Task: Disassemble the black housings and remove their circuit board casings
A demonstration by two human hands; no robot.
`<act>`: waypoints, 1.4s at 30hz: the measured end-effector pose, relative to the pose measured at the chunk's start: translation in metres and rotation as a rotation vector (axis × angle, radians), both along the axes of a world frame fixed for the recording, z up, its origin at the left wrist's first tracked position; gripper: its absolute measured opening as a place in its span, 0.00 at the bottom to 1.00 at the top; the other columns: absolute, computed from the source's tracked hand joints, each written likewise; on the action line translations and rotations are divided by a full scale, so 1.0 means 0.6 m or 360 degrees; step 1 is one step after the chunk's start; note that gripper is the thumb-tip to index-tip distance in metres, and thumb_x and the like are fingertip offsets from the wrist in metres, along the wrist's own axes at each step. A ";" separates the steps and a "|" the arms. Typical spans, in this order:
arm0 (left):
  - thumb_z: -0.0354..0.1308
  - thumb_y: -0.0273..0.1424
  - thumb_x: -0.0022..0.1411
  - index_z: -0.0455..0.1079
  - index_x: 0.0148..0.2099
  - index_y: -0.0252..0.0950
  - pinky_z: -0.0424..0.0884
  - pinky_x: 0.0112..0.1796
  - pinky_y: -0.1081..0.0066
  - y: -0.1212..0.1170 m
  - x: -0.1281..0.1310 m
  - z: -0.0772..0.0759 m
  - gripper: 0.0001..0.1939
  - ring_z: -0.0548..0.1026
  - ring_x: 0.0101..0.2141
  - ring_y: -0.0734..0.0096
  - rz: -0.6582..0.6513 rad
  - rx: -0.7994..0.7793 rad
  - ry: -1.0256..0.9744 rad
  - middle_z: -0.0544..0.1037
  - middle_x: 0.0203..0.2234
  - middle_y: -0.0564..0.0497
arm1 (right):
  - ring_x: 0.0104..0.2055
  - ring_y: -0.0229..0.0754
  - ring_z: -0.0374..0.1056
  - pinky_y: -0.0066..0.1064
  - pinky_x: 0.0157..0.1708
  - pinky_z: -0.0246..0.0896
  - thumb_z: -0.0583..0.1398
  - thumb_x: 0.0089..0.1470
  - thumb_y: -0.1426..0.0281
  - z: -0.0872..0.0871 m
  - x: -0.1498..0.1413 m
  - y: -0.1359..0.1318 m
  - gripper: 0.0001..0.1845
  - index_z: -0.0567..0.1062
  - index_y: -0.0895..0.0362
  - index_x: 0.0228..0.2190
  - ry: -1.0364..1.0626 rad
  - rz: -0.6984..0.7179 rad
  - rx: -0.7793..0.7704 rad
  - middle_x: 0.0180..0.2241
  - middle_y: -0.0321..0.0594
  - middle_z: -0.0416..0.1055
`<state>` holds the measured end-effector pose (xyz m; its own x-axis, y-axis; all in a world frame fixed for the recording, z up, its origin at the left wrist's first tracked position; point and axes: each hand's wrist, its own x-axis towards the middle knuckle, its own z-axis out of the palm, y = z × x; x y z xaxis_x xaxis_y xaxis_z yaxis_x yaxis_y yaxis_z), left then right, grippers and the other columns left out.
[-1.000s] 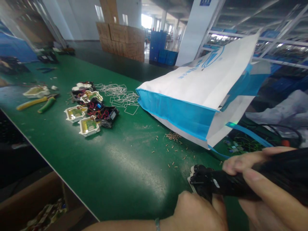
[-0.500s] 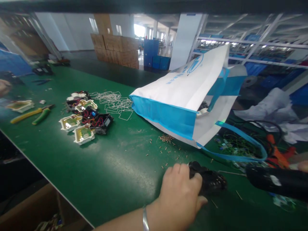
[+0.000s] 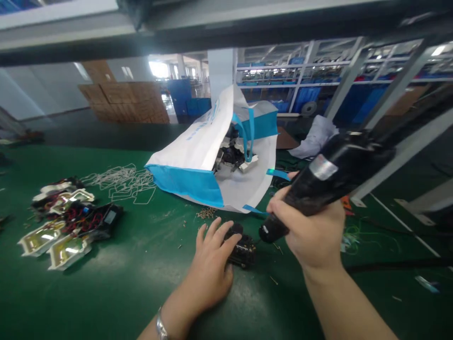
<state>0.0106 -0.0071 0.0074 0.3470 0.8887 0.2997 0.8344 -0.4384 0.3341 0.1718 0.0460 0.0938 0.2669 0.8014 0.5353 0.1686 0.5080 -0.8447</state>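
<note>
My right hand point(image 3: 313, 226) is wrapped round a black electric screwdriver point(image 3: 311, 177), tilted with its nose down to the left. The screwdriver's tip is close beside a small black plastic housing point(image 3: 242, 250) with brass-coloured spots; whether it touches is unclear. My left hand point(image 3: 214, 259) steadies this housing on the green table, fingers over its top and left side, thumb at the near side. A silver bracelet point(image 3: 161, 325) is on my left wrist. Just beyond the housing lies a pile of small coppery screws point(image 3: 206, 213), with a few loose ones around it.
A white and blue bag point(image 3: 184, 184) lies on its side on the green table point(image 3: 152, 297), with black and white parts point(image 3: 231, 155) inside. To the left are bent white wires point(image 3: 123, 182) and opened housings with red wiring point(image 3: 79, 219). A grey shelf beam point(image 3: 198, 28) crosses overhead.
The view has turned to the right. The screwdriver and my right hand have come fully into view, with the tool's nose nearer the housing. My left hand's fingers have spread somewhat on the housing.
</note>
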 end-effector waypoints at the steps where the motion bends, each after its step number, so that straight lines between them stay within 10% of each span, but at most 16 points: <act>1: 0.50 0.18 0.45 0.57 0.54 0.40 0.41 0.54 0.43 0.000 0.002 -0.002 0.32 0.45 0.57 0.52 0.0007 0.0007 0.0015 0.54 0.56 0.46 | 0.25 0.41 0.64 0.37 0.30 0.62 0.61 0.36 0.71 -0.001 -0.003 -0.001 0.16 0.66 0.58 0.32 0.0022 0.0008 -0.0032 0.23 0.35 0.66; 32: 0.57 0.22 0.50 0.60 0.50 0.34 0.58 0.48 0.51 0.011 0.011 -0.012 0.23 0.61 0.47 0.53 0.0059 0.0223 0.0245 0.69 0.44 0.46 | 0.19 0.34 0.57 0.25 0.18 0.54 0.57 0.34 0.73 -0.015 -0.023 0.007 0.10 0.61 0.55 0.23 -0.0161 -0.0204 0.0156 0.17 0.28 0.59; 38: 0.57 0.21 0.48 0.64 0.45 0.35 0.43 0.52 0.43 0.000 0.016 0.017 0.20 0.62 0.48 0.51 0.0219 0.0230 0.0427 0.73 0.39 0.47 | 0.24 0.39 0.62 0.31 0.27 0.60 0.59 0.35 0.72 0.027 0.018 -0.003 0.12 0.65 0.57 0.28 -0.0070 -0.0224 0.0208 0.23 0.32 0.64; 42: 0.62 0.24 0.44 0.66 0.41 0.33 0.55 0.47 0.48 -0.003 0.012 0.020 0.19 0.67 0.38 0.54 0.0285 0.0160 0.0506 0.71 0.32 0.46 | 0.28 0.42 0.63 0.33 0.29 0.59 0.60 0.36 0.71 0.053 0.083 0.001 0.13 0.66 0.56 0.30 -0.0543 -0.0575 -0.0034 0.25 0.35 0.65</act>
<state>0.0177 -0.0091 0.0195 0.2783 0.9155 0.2905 0.9560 -0.2934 0.0087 0.2217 0.0464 0.1258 0.3418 0.7019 0.6249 0.5994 0.3493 -0.7202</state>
